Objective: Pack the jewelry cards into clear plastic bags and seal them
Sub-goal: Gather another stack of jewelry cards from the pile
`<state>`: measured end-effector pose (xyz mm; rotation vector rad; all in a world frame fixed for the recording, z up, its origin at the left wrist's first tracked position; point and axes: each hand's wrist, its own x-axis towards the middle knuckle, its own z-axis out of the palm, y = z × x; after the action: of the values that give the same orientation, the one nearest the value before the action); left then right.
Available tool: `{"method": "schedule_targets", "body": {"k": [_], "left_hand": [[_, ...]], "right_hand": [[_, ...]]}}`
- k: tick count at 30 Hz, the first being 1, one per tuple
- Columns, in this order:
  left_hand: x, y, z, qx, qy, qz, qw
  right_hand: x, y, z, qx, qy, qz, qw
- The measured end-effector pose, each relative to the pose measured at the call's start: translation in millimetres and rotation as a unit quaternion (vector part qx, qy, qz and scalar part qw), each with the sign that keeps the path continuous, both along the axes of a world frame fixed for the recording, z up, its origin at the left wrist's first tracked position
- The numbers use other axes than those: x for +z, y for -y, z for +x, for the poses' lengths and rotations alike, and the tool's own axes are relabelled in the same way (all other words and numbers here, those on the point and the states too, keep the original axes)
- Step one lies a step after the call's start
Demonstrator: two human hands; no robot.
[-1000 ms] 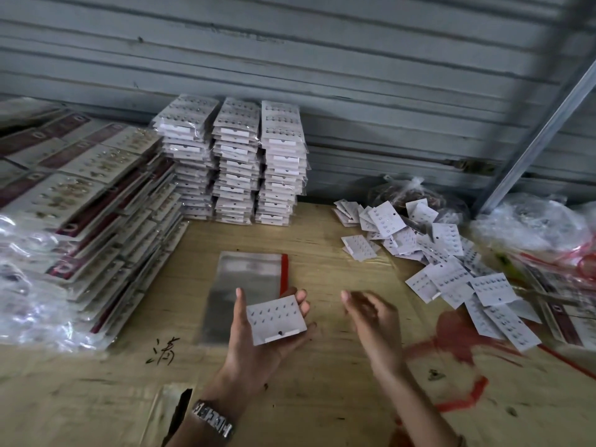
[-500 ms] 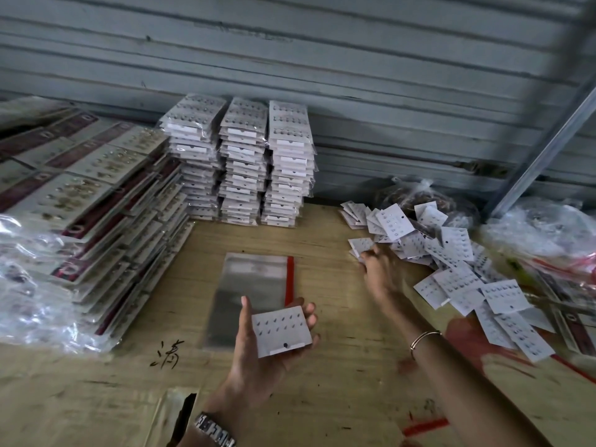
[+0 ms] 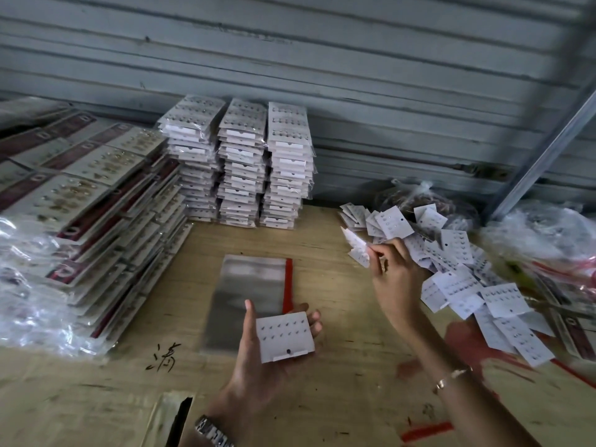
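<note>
Pinched a second card point(image 3: 356, 244) between thumb and fingertips of the right hand point(image 3: 392, 279), just at the near edge of the loose pile point(image 3: 467, 282). Cradled a jewelry card point(image 3: 285, 337) face up in the left hand point(image 3: 258, 366), thumb at one edge and fingertips at the other, over the near end of the clear bag point(image 3: 248, 291). Left that bag flat on the wooden table point(image 3: 338, 317), apparently unfilled, red strip at its right side. Judged much as done already, from three tall stacks of packed cards point(image 3: 245, 162) by the wall; judged much as remaining also, with many loose cards not yet bagged or sealed.
</note>
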<state>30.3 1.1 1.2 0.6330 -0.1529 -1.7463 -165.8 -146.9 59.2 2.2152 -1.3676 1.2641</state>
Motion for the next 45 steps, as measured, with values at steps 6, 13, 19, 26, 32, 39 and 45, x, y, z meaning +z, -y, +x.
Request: {"method": "schedule_targets", "body": {"k": [6, 13, 19, 26, 32, 39, 45], "left_hand": [[2.6, -1.8, -5.0, -0.014, 0.005, -0.01, 1.0], [3.8, -6.2, -3.9, -0.055, 0.062, -0.009, 0.997], [8.3, -10.5, -5.7, -0.123, 0.047, -0.004, 0.991], [10.1, -15.3, -8.3, -0.178, 0.013, -0.025, 0.984], [10.0, -16.5, -9.9, -0.184, -0.013, -0.059, 0.981], [9.1, -17.3, -12.2, -0.177, -0.008, -0.081, 0.981], [2.2, -17.0, -11.1, -0.147, -0.074, -0.074, 0.984]], "right_hand": [[27.3, -69.3, 10.1, 0.115, 0.254, 0.231, 0.932], [33.1, -97.2, 15.5, 0.15, 0.308, 0.579, 0.74], [28.9, -101.4, 16.0, 0.145, 0.256, 0.638, 0.711], [19.6, -104.4, 15.4, 0.156, 0.248, 0.653, 0.699], [15.4, -103.7, 15.1, 0.16, 0.279, 0.645, 0.693], [10.0, -100.7, 12.5, 0.164, 0.273, 0.642, 0.698], [-0.9, -76.5, 9.3, 0.165, 0.218, 0.577, 0.769]]}}
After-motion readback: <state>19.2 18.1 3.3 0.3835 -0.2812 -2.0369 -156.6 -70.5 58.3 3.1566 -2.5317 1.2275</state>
